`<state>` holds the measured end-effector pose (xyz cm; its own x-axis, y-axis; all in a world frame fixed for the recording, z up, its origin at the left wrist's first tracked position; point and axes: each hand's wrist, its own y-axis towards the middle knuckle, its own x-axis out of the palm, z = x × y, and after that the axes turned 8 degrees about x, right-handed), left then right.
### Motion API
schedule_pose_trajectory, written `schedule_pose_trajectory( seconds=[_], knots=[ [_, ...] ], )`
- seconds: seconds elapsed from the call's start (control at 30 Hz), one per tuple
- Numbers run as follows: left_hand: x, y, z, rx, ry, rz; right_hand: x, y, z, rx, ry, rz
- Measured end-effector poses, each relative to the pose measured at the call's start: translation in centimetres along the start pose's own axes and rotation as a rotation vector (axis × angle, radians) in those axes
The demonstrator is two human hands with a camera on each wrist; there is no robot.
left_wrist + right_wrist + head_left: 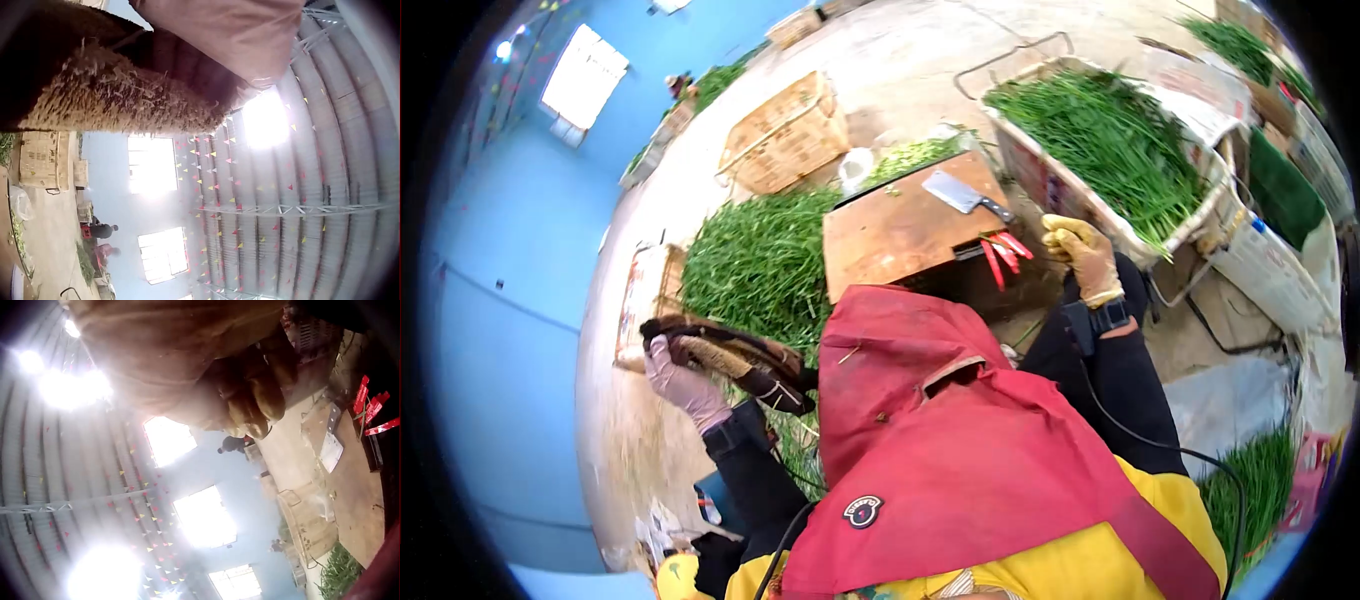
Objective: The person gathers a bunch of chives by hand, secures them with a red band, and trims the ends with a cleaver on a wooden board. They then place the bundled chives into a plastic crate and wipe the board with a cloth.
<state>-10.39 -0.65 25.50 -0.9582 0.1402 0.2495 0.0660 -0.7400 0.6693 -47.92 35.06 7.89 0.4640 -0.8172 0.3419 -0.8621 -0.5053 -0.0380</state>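
In my gloved left hand [687, 385] I grip the end of a dark brown and tan cloth piece [745, 365] with a fleecy side. It hangs across to the red apron [960, 450]. The left wrist view shows its shaggy tan pile [119, 94] close under the glove. My gloved right hand [1085, 258], yellowed at the fingers, is raised to the right of the wooden board [895, 235], its fingers loosely curled with nothing visible in them. A cleaver [962, 194] lies on the board near that hand. Red strips [1000, 258] stick out at the board's edge.
A heap of green stalks [755, 255] lies left of the board. A crate of long green stalks [1100, 140] stands at right, with a metal frame around it. Behind are a tan crate [788, 132] and a white container [856, 168]. A blue wall [510, 260] rises at left.
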Motion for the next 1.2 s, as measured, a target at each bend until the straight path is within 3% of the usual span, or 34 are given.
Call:
schedule_pose_trajectory(
  seconds=[0.47,0.63,0.9,0.93,1.03,1.07,1.13,1.2],
  knots=[
    [-8.1,-1.1,3.0,0.117,0.271,0.163,2.0,1.1,1.3,0.076,-0.207,-0.127],
    [-11.0,-1.2,4.2,0.111,0.228,0.18,1.4,1.4,1.8,0.065,-0.194,-0.12],
    [-9.0,-0.8,4.2,0.102,0.147,0.177,0.7,2.2,3.2,0.051,-0.24,-0.138],
    [-8.4,-0.2,4.0,0.107,0.134,0.183,0.6,2.1,3.0,0.134,-0.219,-0.152],
    [-7.0,0.6,4.1,-0.005,0.249,0.106,1.2,2.0,3.3,0.077,-0.251,-0.101],
    [-6.1,1.1,4.2,-0.022,0.111,0.105,1.5,1.9,3.0,0.086,-0.263,-0.109],
    [-5.4,3.2,3.5,0.022,0.058,0.095,3.3,1.6,2.0,0.139,-0.277,-0.152],
    [-4.3,5.2,4.2,0.159,0.23,-0.077,7.1,1.3,1.7,0.157,-0.245,-0.316]
  ],
)
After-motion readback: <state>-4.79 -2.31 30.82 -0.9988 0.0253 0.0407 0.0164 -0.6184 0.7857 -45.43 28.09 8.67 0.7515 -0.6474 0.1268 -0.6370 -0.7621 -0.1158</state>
